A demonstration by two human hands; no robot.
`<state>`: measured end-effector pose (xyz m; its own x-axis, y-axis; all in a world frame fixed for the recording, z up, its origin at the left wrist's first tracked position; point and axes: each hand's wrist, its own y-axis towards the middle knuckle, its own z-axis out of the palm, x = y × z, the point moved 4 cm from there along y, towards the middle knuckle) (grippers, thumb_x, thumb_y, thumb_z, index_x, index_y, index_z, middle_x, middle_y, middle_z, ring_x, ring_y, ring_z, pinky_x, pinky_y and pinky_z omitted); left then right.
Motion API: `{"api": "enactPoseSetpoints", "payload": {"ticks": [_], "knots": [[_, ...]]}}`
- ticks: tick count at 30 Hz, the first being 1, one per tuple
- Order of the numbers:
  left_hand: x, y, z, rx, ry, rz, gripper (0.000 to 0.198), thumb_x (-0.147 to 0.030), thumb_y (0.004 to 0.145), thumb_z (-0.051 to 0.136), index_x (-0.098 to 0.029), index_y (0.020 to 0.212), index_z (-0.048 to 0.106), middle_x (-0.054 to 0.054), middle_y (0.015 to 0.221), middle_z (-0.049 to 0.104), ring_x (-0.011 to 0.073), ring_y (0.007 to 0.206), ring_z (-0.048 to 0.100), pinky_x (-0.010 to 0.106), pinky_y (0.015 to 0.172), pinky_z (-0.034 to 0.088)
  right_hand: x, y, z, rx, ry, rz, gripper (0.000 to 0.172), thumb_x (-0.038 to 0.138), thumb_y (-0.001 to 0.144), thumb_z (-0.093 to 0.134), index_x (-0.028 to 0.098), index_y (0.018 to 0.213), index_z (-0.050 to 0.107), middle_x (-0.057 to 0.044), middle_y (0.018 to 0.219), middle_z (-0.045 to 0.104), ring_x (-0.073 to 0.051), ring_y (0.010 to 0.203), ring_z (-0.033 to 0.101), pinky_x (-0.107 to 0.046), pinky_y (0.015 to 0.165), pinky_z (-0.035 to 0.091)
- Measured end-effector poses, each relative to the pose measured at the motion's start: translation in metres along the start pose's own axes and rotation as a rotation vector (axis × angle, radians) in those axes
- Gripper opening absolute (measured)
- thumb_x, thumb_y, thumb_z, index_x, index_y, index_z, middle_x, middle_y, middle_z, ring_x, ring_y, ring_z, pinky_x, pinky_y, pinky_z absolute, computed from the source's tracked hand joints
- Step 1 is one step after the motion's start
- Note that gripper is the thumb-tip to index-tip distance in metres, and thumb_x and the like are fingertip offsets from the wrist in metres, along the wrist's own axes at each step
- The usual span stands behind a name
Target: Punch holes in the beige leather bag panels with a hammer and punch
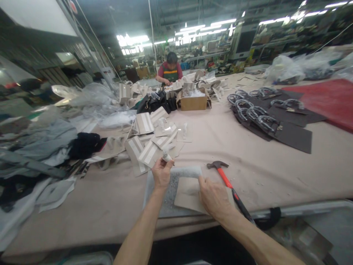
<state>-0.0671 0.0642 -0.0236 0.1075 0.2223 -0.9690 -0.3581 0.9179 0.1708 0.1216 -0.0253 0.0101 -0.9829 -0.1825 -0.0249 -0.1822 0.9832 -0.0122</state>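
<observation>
The left hand (pixel 162 173) is raised a little above the table, its thumb and fingers pinched together on a small pale piece (pixel 167 157) that sticks up from the fingertips. The right hand (pixel 213 197) lies knuckles-up on a beige panel (pixel 186 192), covering the panel's right side. Its fingers are curled out of sight, so I cannot tell whether they grip the edge or only press down. The two hands are apart, with the bare part of the panel between them.

The beige panel lies flat on a grey slab (pixel 171 186) near the front edge of the table (pixel 116 198), straight ahead of the person. The slab's pale upper edge shows beyond the panel. Just to the right of the slab lies a hammer (pixel 224 177) with a red shaft, a dark head pointing away and a black grip reaching to the table's edge, passing close by the right wrist.

Beyond the left hand a heap of striped beige pieces (pixel 149 141) spreads over the cloth. To the left are grey fabric (pixel 41 143) and a black bundle (pixel 84 144). Farther back stand a cardboard box (pixel 193 102) and black bags (pixel 156 103). On the right lie dark brown panels with curved handles (pixel 264 119), a red mat (pixel 328 99) and clear plastic bags (pixel 289 68). At the far end of the table another person (pixel 171 70) bends over their own work.
</observation>
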Motion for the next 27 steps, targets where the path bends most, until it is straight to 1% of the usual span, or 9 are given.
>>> {"api": "enactPoseSetpoints", "payload": {"ticks": [2,5,8,11,16,19,22,25,27], "knots": [[0.000,-0.007,-0.001,0.044,0.042,0.001,0.032,-0.032,0.070,0.081,-0.013,0.094,0.070,0.004,0.081,0.073,0.0158,0.072,0.067,0.024,0.069,0.053,-0.004,-0.001,0.002,0.078,0.099,0.097,0.017,0.021,0.091,0.052,0.015,0.105,0.058,-0.013,0.091,0.069,-0.030,0.083,0.070,-0.034,0.065,0.044],[0.018,-0.026,0.004,0.118,0.055,-0.061,0.029,-0.030,0.071,0.079,-0.014,0.093,0.068,0.004,0.082,0.073,0.0164,0.075,0.068,0.024,0.071,0.054,-0.003,-0.008,0.015,0.162,0.301,0.182,0.032,0.037,0.090,0.059,0.016,0.114,0.058,-0.013,0.096,0.072,-0.032,0.092,0.071,-0.035,0.071,0.047],[0.037,-0.042,0.017,0.210,0.008,-0.124,0.030,-0.029,0.073,0.079,-0.015,0.097,0.067,0.004,0.085,0.073,0.0163,0.078,0.069,0.025,0.074,0.054,0.000,-0.014,0.024,0.148,0.394,0.213,0.039,0.039,0.096,0.051,0.019,0.129,0.055,-0.012,0.096,0.074,-0.031,0.093,0.071,-0.037,0.075,0.048],[0.043,-0.047,0.032,0.282,-0.033,-0.165,0.035,-0.029,0.074,0.077,-0.016,0.104,0.066,0.006,0.090,0.074,0.0170,0.080,0.069,0.025,0.077,0.055,0.001,-0.014,0.025,0.136,0.384,0.252,0.041,0.038,0.100,0.042,0.023,0.138,0.050,-0.012,0.095,0.074,-0.030,0.089,0.072,-0.037,0.073,0.048],[0.049,-0.044,0.051,0.395,-0.006,-0.188,0.030,-0.029,0.073,0.076,-0.016,0.099,0.068,0.005,0.087,0.074,0.0166,0.078,0.068,0.024,0.072,0.053,0.005,-0.009,0.025,0.155,0.404,0.307,0.038,0.038,0.101,0.042,0.023,0.132,0.057,-0.012,0.093,0.075,-0.031,0.087,0.072,-0.037,0.072,0.048],[0.062,-0.045,0.052,0.412,-0.007,-0.211,0.027,-0.033,0.072,0.077,-0.015,0.090,0.068,0.005,0.083,0.073,0.0155,0.073,0.066,0.022,0.067,0.051,0.010,-0.008,0.033,0.173,0.516,0.321,0.045,0.041,0.101,0.042,0.016,0.136,0.055,-0.016,0.100,0.074,-0.032,0.094,0.071,-0.038,0.077,0.049],[0.073,-0.046,0.048,0.396,-0.017,-0.241,0.031,-0.039,0.073,0.078,-0.015,0.090,0.067,0.005,0.085,0.073,0.0158,0.074,0.066,0.023,0.069,0.051,0.013,-0.008,0.043,0.201,0.669,0.302,0.048,0.043,0.100,0.042,0.009,0.130,0.058,-0.019,0.104,0.073,-0.032,0.102,0.069,-0.038,0.084,0.048],[0.074,-0.047,0.046,0.406,-0.006,-0.256,0.034,-0.041,0.072,0.078,-0.015,0.092,0.067,0.006,0.086,0.074,0.0163,0.076,0.067,0.024,0.071,0.051,0.009,-0.009,0.052,0.188,0.807,0.279,0.046,0.044,0.100,0.039,0.012,0.123,0.063,-0.015,0.101,0.074,-0.027,0.098,0.069,-0.035,0.085,0.048],[0.071,-0.047,0.046,0.424,0.013,-0.241,0.032,-0.039,0.073,0.077,-0.015,0.092,0.068,0.006,0.086,0.074,0.0165,0.076,0.067,0.024,0.070,0.051,-0.002,-0.010,0.058,0.111,0.882,0.272,0.045,0.044,0.101,0.034,0.017,0.118,0.065,-0.011,0.101,0.074,-0.024,0.095,0.069,-0.033,0.083,0.048]]}}
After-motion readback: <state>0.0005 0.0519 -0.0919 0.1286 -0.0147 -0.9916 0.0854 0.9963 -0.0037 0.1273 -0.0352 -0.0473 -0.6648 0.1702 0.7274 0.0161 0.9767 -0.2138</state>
